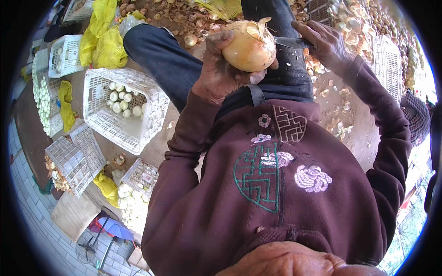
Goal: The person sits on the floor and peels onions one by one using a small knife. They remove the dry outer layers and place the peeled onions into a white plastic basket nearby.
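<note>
My left hand [216,80] grips a large yellow onion [246,50] from the left and below, held up over my lap; loose papery skin sticks up at its top. My right hand [329,48] is closed on a knife, whose metal blade [292,42] points left and reaches the onion's right side. Whether the blade cuts into it or only touches it, I cannot tell. Both my dark-trousered legs [156,55] are bent beneath my hands.
A white plastic crate [95,117] at left holds several peeled onions [117,106]. Yellow mesh sacks [108,46], other crates [64,50] and piled peeled onions [131,207] surround me. Onion skins [170,14] litter the floor. At right are a white basket [386,69] and skin heaps [350,23].
</note>
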A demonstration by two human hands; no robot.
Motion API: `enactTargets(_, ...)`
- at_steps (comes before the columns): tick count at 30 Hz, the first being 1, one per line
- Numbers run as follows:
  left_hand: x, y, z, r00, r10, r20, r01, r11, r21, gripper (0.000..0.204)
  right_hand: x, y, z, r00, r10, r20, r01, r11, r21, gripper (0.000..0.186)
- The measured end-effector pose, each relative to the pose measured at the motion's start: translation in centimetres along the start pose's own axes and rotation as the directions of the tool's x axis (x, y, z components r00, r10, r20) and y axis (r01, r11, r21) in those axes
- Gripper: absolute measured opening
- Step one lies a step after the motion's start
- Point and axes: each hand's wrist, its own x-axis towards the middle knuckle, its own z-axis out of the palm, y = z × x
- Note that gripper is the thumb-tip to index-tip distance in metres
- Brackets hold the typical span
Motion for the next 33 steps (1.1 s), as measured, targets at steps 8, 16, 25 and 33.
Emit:
enactTargets(8,1.1,-0.9,-0.8,0.982,0.009,0.189,0.028,0.981,-0.191,0.069,-1.3,-4.7,2.3,0.892,0.452,-0.010,-0.397,0.793,0.462,0.027)
enactTargets(16,1.6,0.1,-0.2,0.998,-0.015,0.065,0.011,0.998,0.055,0.065,-1.5,-10.4,0.3,0.651,0.600,0.465,-0.529,-0.081,0.845,0.017)
enactTargets(25,3.2,0.3,2.9,0.940,-0.248,-0.234,0.329,0.844,0.424,0.051,-0.8,-7.2,1.8,0.760,0.614,-0.214,-0.333,0.651,0.682,0.029)
enactTargets(33,7.4,-1.0,2.9,0.969,-0.097,-0.228,0.200,0.851,0.485,0.049,-1.7,-5.1,-0.9,0.561,0.733,-0.384,-0.258,0.596,0.761,0.026)
